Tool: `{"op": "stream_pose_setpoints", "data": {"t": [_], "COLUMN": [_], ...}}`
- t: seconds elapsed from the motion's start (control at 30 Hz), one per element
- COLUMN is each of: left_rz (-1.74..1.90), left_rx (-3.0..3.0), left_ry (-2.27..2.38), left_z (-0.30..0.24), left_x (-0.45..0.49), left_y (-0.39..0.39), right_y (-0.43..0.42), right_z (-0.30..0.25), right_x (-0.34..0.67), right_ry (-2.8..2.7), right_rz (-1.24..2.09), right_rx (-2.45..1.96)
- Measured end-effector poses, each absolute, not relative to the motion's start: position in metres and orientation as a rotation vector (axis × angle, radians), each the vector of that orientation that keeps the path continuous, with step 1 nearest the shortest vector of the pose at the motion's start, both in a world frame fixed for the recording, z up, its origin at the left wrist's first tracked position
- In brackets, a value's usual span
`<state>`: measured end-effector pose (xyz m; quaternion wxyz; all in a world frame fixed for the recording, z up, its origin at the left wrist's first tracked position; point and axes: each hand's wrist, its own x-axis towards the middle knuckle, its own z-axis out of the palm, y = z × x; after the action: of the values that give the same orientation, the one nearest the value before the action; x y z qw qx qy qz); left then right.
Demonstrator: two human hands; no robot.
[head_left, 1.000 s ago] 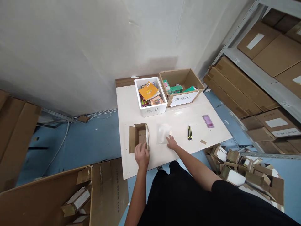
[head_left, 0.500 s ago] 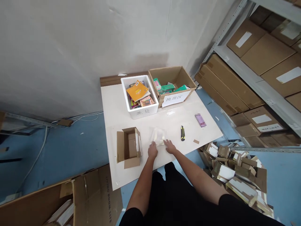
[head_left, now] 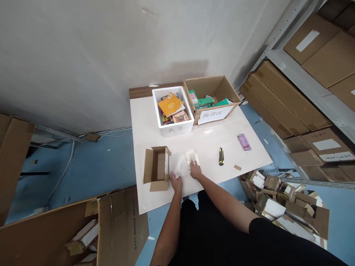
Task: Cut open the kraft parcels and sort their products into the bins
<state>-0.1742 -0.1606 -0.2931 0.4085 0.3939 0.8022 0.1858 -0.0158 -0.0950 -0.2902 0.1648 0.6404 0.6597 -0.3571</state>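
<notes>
My left hand (head_left: pixel 176 182) is closed at the near edge of a crumpled clear plastic bag (head_left: pixel 178 162), beside the small open cardboard box (head_left: pixel 157 184). My right hand (head_left: pixel 195 170) has its fingers stretched out over the lower part of a flat pale yellow packet (head_left: pixel 191 154), which lies on the table against the bag's right side. Whether the packet is fully out of the bag I cannot tell. A black and yellow box cutter (head_left: pixel 221 156) lies farther right on the white table (head_left: pixel 205 147).
A white foam box (head_left: pixel 177 129) of booklets and a cardboard box (head_left: pixel 212 115) with green packages stand at the back. A blurred purple item (head_left: pixel 244 142) and a cardboard scrap (head_left: pixel 237 167) lie right. Below are a large carton (head_left: pixel 122 221) and discarded boxes (head_left: pixel 294 214); shelves (head_left: pixel 305 70) rise right.
My left hand has drawn the plastic bag left toward the small box. The pale packet now shows apart to its right, under my right hand. The view has shifted slightly.
</notes>
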Motion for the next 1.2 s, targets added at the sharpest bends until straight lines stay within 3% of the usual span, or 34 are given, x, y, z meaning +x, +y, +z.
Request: {"op": "stream_pose_setpoints", "data": {"t": [0.2,0.33,0.43,0.6,0.77,1.2], "left_rz": [0.623,0.494,0.385,0.301,0.275,0.406], "left_rx": [1.263,1.312,1.232,1.134,0.999,0.915], "left_ry": [1.934,1.703,1.631,1.672,1.672,1.713], "left_z": [-0.269,-0.266,-0.272,-0.292,-0.307,-0.283], "left_x": [-0.14,-0.122,-0.116,-0.115,-0.115,-0.081], "left_y": [-0.167,-0.142,-0.116,-0.083,-0.069,-0.064], "right_y": [-0.102,-0.121,-0.128,-0.112,-0.094,-0.08], "right_z": [-0.278,-0.264,-0.257,-0.263,-0.279,-0.267], "right_x": [0.064,0.113,0.109,0.06,0.045,0.091], "right_ry": [1.686,1.427,1.613,2.144,1.791,1.845], "right_rz": [-0.961,-0.846,-0.666,-0.813,-1.136,-1.43], "right_rx": [2.215,2.412,2.472,2.029,1.628,1.548]}}
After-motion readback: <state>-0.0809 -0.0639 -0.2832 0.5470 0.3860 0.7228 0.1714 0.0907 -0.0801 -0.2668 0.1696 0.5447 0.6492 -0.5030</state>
